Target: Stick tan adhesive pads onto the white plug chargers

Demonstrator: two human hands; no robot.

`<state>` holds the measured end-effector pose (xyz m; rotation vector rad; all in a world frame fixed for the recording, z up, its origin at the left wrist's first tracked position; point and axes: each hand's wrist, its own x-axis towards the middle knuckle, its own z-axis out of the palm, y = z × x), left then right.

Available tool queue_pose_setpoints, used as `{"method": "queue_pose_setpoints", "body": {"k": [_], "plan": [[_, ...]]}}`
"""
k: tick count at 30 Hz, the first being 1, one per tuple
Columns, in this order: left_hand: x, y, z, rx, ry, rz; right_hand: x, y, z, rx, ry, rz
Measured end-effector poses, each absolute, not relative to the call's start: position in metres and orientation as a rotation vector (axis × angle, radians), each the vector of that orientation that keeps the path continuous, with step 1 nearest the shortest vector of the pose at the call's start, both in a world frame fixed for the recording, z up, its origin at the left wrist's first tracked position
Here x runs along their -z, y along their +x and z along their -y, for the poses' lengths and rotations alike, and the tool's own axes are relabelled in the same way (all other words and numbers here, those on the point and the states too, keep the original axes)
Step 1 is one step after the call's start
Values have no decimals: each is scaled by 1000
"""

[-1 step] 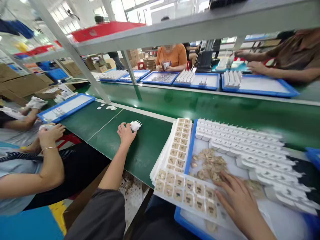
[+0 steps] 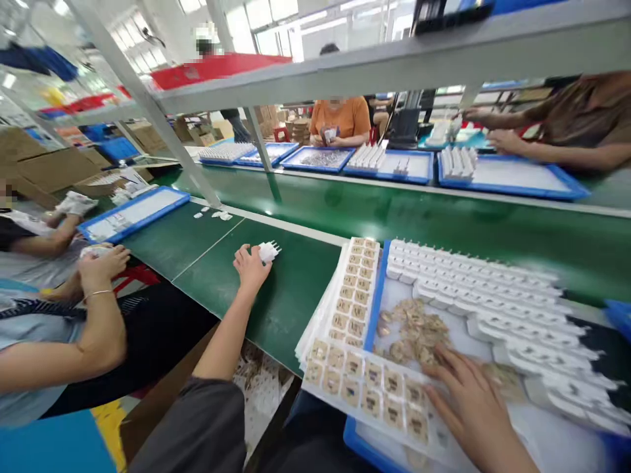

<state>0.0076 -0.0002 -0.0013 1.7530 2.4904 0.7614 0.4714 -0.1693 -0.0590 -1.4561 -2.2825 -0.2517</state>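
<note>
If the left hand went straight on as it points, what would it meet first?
Past the white pronged piece it holds, the left hand would probably meet the pale strip bordering the green work surface; whether it stands raised is unclear.

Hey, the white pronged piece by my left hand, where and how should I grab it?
Probably by the body of the white piece, coming from the near left, where your left hand is: its thin prongs point away to the far right, leaving the broader body facing you.
</note>
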Motion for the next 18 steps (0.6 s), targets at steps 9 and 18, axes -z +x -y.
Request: {"method": "queue_pose_setpoints", "body": {"k": [9,18], "plan": [[-47,147,62,-612,2260,-1026,-5,457,175,-272,-1439,2048],[-65,250,74,23,2113,-500,-50,448,197,-541,-1549,1811]]}}
